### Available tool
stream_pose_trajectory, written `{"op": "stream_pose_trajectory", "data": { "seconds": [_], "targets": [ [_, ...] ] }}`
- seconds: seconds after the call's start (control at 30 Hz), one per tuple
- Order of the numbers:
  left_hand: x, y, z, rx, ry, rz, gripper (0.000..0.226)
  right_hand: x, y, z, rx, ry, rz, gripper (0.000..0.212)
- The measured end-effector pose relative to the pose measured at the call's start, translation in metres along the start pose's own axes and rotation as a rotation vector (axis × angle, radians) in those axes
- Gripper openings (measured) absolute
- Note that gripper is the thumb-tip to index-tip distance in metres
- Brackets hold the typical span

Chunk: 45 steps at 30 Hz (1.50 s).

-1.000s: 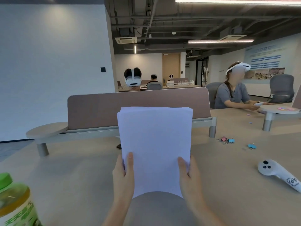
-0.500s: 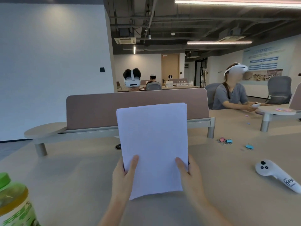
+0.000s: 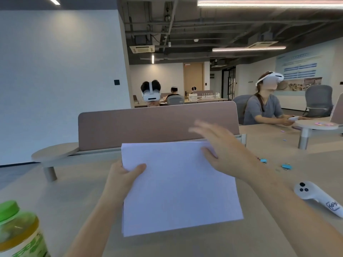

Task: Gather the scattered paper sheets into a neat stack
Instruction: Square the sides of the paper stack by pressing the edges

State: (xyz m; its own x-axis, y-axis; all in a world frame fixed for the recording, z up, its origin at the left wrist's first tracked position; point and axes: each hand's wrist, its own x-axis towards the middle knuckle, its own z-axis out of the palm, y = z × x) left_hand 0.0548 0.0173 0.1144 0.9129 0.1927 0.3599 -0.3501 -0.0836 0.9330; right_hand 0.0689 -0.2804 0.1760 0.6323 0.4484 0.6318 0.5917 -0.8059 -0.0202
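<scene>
A stack of white paper sheets (image 3: 178, 188) is tilted low over the beige table (image 3: 61, 197), its edges lined up. My left hand (image 3: 124, 177) grips the stack near its upper left corner, thumb on top. My right hand (image 3: 219, 147) is off the paper, fingers spread and motion-blurred, hovering over the stack's upper right corner. The lower part of the stack has no hand on it.
A green-capped drink bottle (image 3: 18, 232) stands at the near left. A white controller (image 3: 315, 197) lies at the right, with coloured binder clips (image 3: 285, 166) beyond it. A brown divider panel (image 3: 157, 125) crosses the table behind the paper. People with headsets sit beyond.
The stack has dropped from upright to a low tilt. My right hand let go of its lower edge and rose to the top right corner. My left hand shifted up the left edge.
</scene>
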Motion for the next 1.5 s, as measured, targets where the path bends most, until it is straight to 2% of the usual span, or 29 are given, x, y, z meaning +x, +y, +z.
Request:
{"op": "stream_pose_trajectory", "data": {
  "seconds": [0.07,0.13,0.2,0.23,0.27,0.33,0.4,0.47,0.6,0.73,0.9,1.03,1.1,1.13,1.17,1.23,1.27,1.3,1.33,1.4,1.43,1.5],
  "targets": [
    [-0.002,-0.012,0.000,0.009,0.047,0.005,0.013,-0.025,0.011,0.023,0.285,0.246,0.186,0.085],
    [-0.003,-0.015,0.000,0.002,0.061,0.037,0.020,-0.043,0.013,0.045,0.807,0.312,0.438,0.094],
    [0.000,-0.015,0.001,0.007,0.064,0.077,0.031,-0.051,0.013,0.062,1.153,0.206,0.580,0.075],
    [0.002,-0.016,0.002,0.012,0.058,0.095,0.031,-0.051,0.015,0.068,1.192,0.182,0.610,0.059],
    [0.003,-0.017,0.002,0.013,0.051,0.116,0.027,-0.051,0.017,0.072,1.189,0.201,0.638,0.046],
    [0.000,-0.023,0.002,0.035,0.047,0.128,0.029,-0.053,0.014,0.078,1.167,0.289,0.684,0.035],
    [-0.013,-0.039,0.002,0.041,0.052,0.085,0.047,-0.063,0.007,0.090,1.099,0.340,0.713,0.033],
    [-0.030,-0.063,0.006,0.016,0.054,-0.006,0.052,-0.077,-0.002,0.109,1.077,0.320,0.752,0.035],
    [-0.038,-0.089,0.014,0.052,0.148,-0.103,0.010,-0.082,-0.005,0.124,1.093,0.275,0.800,0.032],
    [-0.035,-0.082,0.027,0.073,0.221,-0.065,0.018,-0.082,-0.008,0.126,1.085,0.336,0.834,0.029],
    [-0.046,-0.105,0.025,0.053,0.220,-0.138,0.017,-0.094,-0.005,0.144,0.986,0.275,0.876,0.022],
    [-0.049,-0.102,0.025,0.058,0.204,-0.217,0.008,-0.096,-0.003,0.143,0.971,0.230,0.803,0.029],
    [-0.045,-0.102,0.019,0.124,0.170,-0.265,0.022,-0.095,0.001,0.136,0.944,0.214,0.754,0.031],
    [-0.041,-0.096,0.014,0.169,0.142,-0.262,0.033,-0.092,0.005,0.127,0.901,0.204,0.727,0.031],
    [-0.037,-0.088,0.006,0.218,0.137,-0.213,0.054,-0.087,0.009,0.115,0.841,0.191,0.684,0.029],
    [-0.026,-0.063,-0.013,0.377,0.229,-0.039,0.106,-0.072,0.014,0.080,0.628,0.156,0.552,0.016],
    [-0.021,-0.045,-0.020,0.482,0.270,0.077,0.119,-0.062,0.013,0.059,0.476,0.145,0.453,0.014],
    [-0.016,-0.023,-0.022,0.579,0.251,0.194,0.120,-0.052,0.010,0.036,0.306,0.130,0.337,0.014],
    [-0.013,-0.001,-0.021,0.631,0.156,0.266,0.113,-0.043,0.002,0.010,0.152,0.108,0.216,0.012],
    [-0.003,0.026,-0.015,0.575,-0.105,0.260,0.078,-0.021,-0.016,-0.033,-0.036,0.045,0.010,0.018],
    [0.000,0.032,-0.009,0.457,-0.202,0.173,0.055,-0.010,-0.024,-0.048,-0.080,0.015,-0.047,0.019],
    [0.001,0.031,0.005,0.252,-0.241,0.011,0.020,0.008,-0.029,-0.058,-0.157,0.013,-0.123,0.020]
  ]
}}
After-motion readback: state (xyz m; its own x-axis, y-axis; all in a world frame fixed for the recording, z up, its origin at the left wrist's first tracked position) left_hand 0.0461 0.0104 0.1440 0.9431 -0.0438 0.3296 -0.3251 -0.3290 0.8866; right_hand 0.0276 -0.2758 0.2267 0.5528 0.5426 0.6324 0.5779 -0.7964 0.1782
